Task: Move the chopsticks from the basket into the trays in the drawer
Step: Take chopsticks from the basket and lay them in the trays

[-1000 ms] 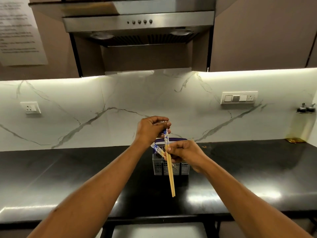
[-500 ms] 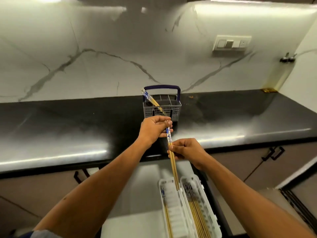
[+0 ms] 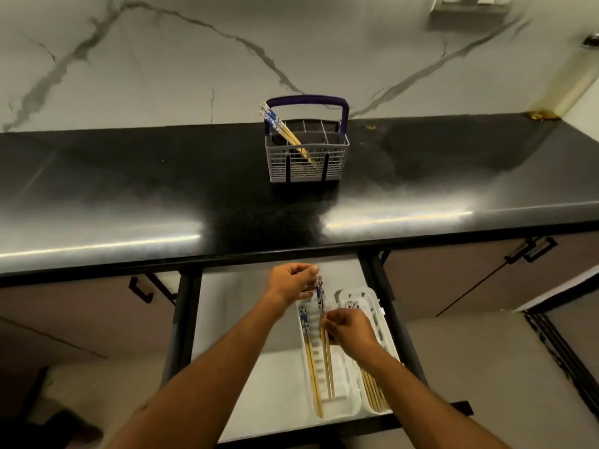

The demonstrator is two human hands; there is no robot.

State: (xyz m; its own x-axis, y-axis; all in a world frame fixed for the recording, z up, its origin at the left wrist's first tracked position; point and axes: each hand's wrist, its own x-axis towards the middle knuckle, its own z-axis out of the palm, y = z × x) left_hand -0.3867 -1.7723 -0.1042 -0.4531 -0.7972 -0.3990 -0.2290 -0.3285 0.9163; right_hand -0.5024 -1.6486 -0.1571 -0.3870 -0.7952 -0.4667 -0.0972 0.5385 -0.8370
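Note:
A grey mesh basket [image 3: 337, 158] with a dark blue handle stands on the black counter; a few bamboo chopsticks [image 3: 281, 128] with blue-white tops lean out of it to the left. Below, an open drawer [image 3: 227, 306] holds two white trays. My left hand [image 3: 291, 281] pinches the patterned top of a chopstick pair [image 3: 326, 358], and my right hand [image 3: 348, 325] grips the pair at mid-length, lowering it into the left tray [image 3: 340, 406]. One chopstick [image 3: 311, 367] lies along that tray's left side. The right tray [image 3: 372, 301] holds several chopsticks, partly hidden by my right forearm.
The glossy black counter [image 3: 129, 196] juts over the drawer's back. Dark cabinet handles [image 3: 142, 291] hang left of the drawer, with another handle [image 3: 534, 251] on the right. The marble wall carries a switch plate [image 3: 470, 4] at the top right.
My view tilted down from the hood and wall to the drawer. Both hands carried the chopstick pair from above the basket, over the counter edge, down onto the left tray.

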